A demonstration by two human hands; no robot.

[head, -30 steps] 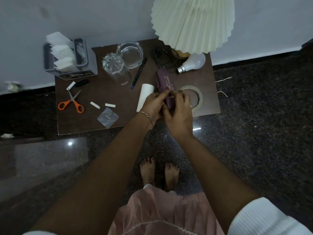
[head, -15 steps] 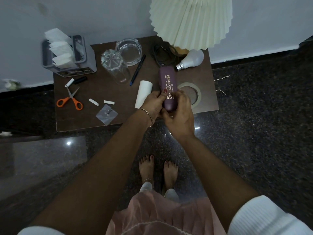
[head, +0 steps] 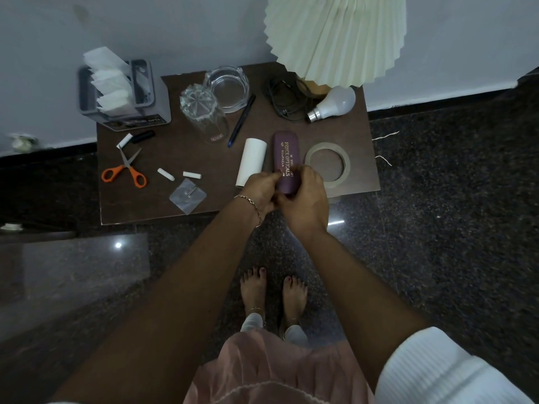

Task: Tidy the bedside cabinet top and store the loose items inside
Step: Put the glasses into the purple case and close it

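Observation:
A purple spectacle case (head: 284,154) with gold lettering lies shut on the brown cabinet top (head: 175,205), near its front edge. My left hand (head: 259,191) and my right hand (head: 306,199) both grip its near end. A white paper roll (head: 251,161) lies just left of the case, a tape ring (head: 327,166) just right. Further left lie orange scissors (head: 125,170), two white chalk pieces (head: 166,174), a clear plastic pouch (head: 187,195) and a black-and-white marker (head: 135,139).
At the back stand an upturned glass (head: 204,112), a glass ashtray (head: 229,88), a blue pen (head: 242,121), a black cable (head: 287,99), a light bulb (head: 332,104) and a pleated lamp (head: 335,36). A grey tissue holder (head: 122,91) overhangs the back left corner.
The case was tilted and lifted between my hands a second ago; it now lies flat and straight on the top, closed, with both hands at its near end.

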